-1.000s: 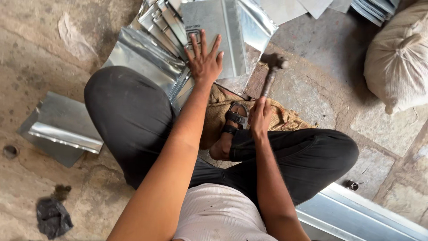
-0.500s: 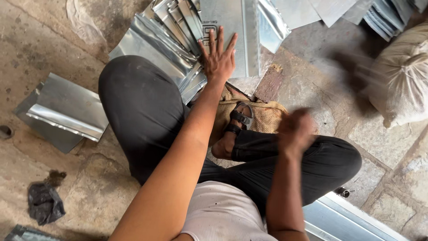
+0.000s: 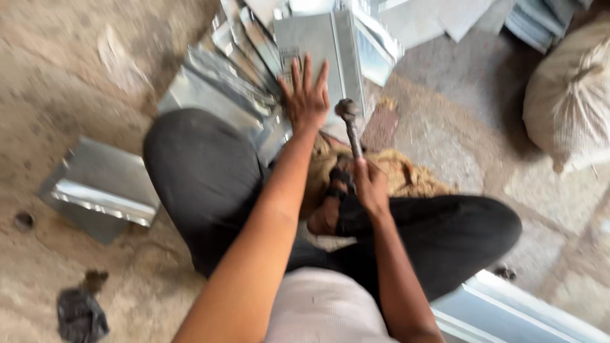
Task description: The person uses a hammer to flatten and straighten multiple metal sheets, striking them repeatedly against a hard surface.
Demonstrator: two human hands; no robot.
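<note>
I sit cross-legged on a stone floor in dark trousers. My left hand (image 3: 307, 95) lies flat with fingers spread on a folded grey sheet-metal piece (image 3: 321, 47) in front of my knee. My right hand (image 3: 370, 187) grips the handle of a hammer (image 3: 349, 124). The hammer's head is at the right edge of that metal piece, just right of my left hand. A brown sack cloth (image 3: 406, 174) lies under my crossed legs, and one foot wears a dark sandal (image 3: 340, 184).
A stack of folded metal sheets (image 3: 235, 70) lies behind my left knee. One bent sheet (image 3: 101, 187) rests on the floor at left and another (image 3: 508, 311) at lower right. A filled white sack (image 3: 572, 95) stands at right. A dark rag (image 3: 79, 314) lies at lower left.
My right hand swung out to the right and has come back down, bringing the hammer head against the metal piece. My left hand stayed pressed on the sheet.
</note>
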